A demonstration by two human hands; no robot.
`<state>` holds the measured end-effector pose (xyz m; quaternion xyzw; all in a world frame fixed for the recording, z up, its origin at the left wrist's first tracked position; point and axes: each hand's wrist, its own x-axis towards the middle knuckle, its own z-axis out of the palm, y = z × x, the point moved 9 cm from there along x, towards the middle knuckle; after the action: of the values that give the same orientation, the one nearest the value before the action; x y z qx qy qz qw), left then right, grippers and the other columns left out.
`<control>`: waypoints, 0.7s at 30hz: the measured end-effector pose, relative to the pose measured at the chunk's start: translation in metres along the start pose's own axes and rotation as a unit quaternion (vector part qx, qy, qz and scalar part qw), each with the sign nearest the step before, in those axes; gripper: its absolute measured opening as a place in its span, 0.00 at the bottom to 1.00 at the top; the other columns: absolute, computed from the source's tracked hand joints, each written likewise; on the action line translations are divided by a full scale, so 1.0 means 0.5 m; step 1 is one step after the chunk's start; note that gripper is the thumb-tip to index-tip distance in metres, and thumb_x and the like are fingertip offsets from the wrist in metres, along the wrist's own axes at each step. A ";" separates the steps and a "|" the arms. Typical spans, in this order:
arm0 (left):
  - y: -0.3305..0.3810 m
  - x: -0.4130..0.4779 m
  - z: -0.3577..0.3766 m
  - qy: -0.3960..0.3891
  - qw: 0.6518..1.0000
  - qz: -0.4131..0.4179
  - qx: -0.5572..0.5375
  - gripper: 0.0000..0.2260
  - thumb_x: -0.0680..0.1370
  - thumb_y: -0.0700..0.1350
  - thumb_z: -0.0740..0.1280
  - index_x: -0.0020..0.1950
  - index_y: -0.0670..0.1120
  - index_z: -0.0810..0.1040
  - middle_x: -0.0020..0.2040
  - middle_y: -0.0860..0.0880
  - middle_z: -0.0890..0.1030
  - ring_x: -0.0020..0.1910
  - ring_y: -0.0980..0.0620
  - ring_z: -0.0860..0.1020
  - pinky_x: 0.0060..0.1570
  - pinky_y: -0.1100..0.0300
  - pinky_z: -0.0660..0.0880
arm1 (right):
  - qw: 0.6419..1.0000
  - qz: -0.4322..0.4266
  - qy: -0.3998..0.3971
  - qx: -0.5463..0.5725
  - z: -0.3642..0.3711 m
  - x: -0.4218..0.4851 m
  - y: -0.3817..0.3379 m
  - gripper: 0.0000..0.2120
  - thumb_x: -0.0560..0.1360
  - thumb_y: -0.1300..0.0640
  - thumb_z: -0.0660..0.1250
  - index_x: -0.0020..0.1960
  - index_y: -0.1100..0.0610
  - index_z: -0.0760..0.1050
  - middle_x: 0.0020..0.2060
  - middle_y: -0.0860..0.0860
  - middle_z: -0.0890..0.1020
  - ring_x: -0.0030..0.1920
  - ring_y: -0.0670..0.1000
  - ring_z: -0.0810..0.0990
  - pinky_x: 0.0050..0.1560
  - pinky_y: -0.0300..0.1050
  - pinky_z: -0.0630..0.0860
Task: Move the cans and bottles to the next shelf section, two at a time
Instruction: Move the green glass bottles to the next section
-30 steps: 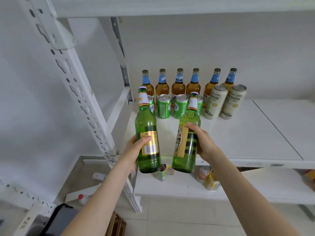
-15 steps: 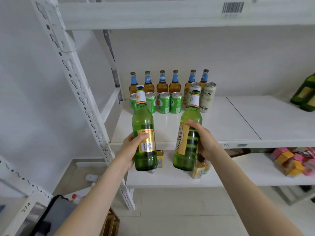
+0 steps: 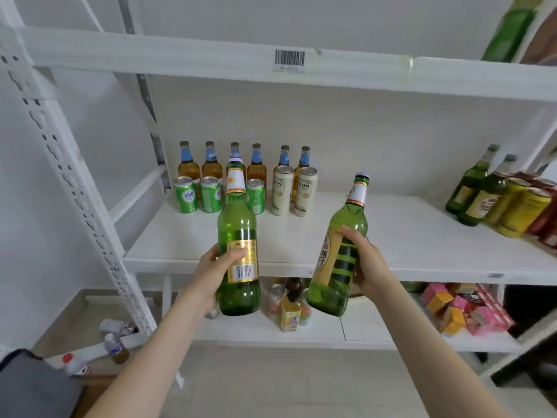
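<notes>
My left hand [image 3: 215,268] grips an upright green glass bottle [image 3: 238,236] with a gold barcode label, held in front of the white shelf [image 3: 301,236]. My right hand [image 3: 366,260] grips a second green bottle [image 3: 340,251] with a gold and green striped label, tilted to the right. At the shelf's back left stand several amber bottles [image 3: 212,164] with blue neck labels, green cans [image 3: 185,194] and two cream cans [image 3: 281,190]. On the shelf's right section stand green bottles [image 3: 474,188] and yellow-green cans [image 3: 524,212].
A white perforated upright post [image 3: 69,176] stands at the left. The upper shelf beam [image 3: 211,58] carries a barcode sticker. The lower shelf [image 3: 331,333] holds small bottles and pink and orange boxes [image 3: 464,306]. Bottles lie on the floor at lower left.
The view has swung right and back, bringing the right shelf section's bottles and cans into sight. Both held bottles have moved right, and the right one has tilted.
</notes>
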<state>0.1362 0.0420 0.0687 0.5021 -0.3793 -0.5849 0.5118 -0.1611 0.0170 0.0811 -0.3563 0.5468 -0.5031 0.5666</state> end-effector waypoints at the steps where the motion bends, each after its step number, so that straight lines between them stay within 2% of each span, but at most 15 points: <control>1: -0.005 -0.007 0.030 0.000 1.000 0.000 -0.006 0.25 0.63 0.50 0.79 0.58 0.49 0.78 0.52 0.41 0.84 0.51 0.40 0.83 0.50 0.44 0.80 | 1.000 0.000 0.000 -0.005 -0.030 -0.003 -0.010 0.34 0.62 0.38 0.77 0.60 0.55 0.78 0.52 0.58 0.85 0.54 0.61 0.84 0.56 0.63 0.80; 5: -0.023 -0.030 0.151 0.001 1.000 0.006 -0.014 0.20 0.65 0.50 0.76 0.56 0.50 0.78 0.52 0.42 0.83 0.50 0.42 0.83 0.43 0.51 0.79 | 1.000 -0.004 -0.003 -0.017 -0.148 -0.019 -0.051 0.25 0.70 0.41 0.73 0.60 0.56 0.76 0.53 0.58 0.84 0.54 0.61 0.83 0.51 0.58 0.81; 8: -0.042 -0.034 0.228 0.003 1.000 0.007 -0.008 0.14 0.72 0.48 0.74 0.56 0.50 0.78 0.53 0.42 0.83 0.51 0.43 0.82 0.47 0.48 0.79 | 1.000 -0.011 -0.001 -0.029 -0.235 -0.027 -0.074 0.25 0.70 0.41 0.73 0.60 0.55 0.76 0.54 0.59 0.84 0.55 0.61 0.83 0.54 0.60 0.80; 11: -0.065 -0.026 0.305 -0.006 1.000 -0.005 -0.008 0.18 0.69 0.49 0.75 0.57 0.50 0.78 0.53 0.42 0.83 0.54 0.41 0.82 0.55 0.44 0.78 | 0.999 -0.023 0.015 -0.037 -0.321 -0.032 -0.094 0.27 0.69 0.40 0.72 0.61 0.56 0.76 0.55 0.59 0.84 0.55 0.61 0.82 0.58 0.62 0.78; 13: -0.075 -0.015 0.358 -0.018 1.000 -0.006 -0.003 0.17 0.71 0.48 0.73 0.58 0.49 0.77 0.53 0.42 0.83 0.54 0.41 0.82 0.52 0.47 0.79 | 0.999 -0.025 0.023 -0.033 -0.374 -0.032 -0.106 0.27 0.70 0.40 0.72 0.62 0.56 0.75 0.54 0.59 0.83 0.55 0.61 0.82 0.57 0.61 0.79; 16: -0.088 0.011 0.436 -0.036 0.999 -0.010 0.005 0.17 0.73 0.48 0.72 0.61 0.48 0.77 0.53 0.41 0.83 0.53 0.42 0.83 0.48 0.50 0.79 | 0.998 -0.029 0.038 -0.027 -0.453 -0.020 -0.119 0.33 0.65 0.39 0.73 0.64 0.56 0.74 0.54 0.58 0.83 0.55 0.61 0.82 0.56 0.61 0.79; 21: -0.106 0.070 0.565 -0.065 0.998 -0.014 0.014 0.25 0.66 0.52 0.78 0.60 0.47 0.77 0.54 0.40 0.84 0.53 0.41 0.83 0.55 0.44 0.79 | 0.997 -0.037 0.058 -0.022 -0.573 0.029 -0.146 0.38 0.59 0.37 0.78 0.62 0.55 0.76 0.53 0.58 0.85 0.54 0.61 0.83 0.58 0.64 0.78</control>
<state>-0.1498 -0.0020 0.0696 0.4751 -0.4130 -0.6184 0.4705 -0.4561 0.0272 0.1045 -0.3588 0.5764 -0.5310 0.5071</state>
